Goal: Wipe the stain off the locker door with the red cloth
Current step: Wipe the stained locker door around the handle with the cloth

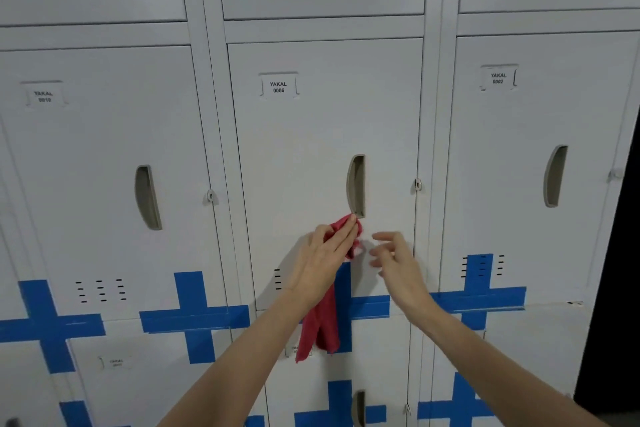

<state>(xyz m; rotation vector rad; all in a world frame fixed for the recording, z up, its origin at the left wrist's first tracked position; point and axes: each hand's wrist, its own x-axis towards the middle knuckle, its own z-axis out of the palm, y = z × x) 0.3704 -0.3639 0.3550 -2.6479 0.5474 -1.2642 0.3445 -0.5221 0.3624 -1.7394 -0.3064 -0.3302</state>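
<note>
Pinching red cloth (320,322) in my left hand (323,262) at frame centre, tail hung downward; right hand (398,262) spread, empty, just beside; no stain discernible on locker door (311,135).

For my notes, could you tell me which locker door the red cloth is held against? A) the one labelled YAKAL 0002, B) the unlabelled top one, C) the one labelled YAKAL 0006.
C: the left hand presses the red cloth to the door whose label reads YAKAL 0006, just below its handle.
</note>
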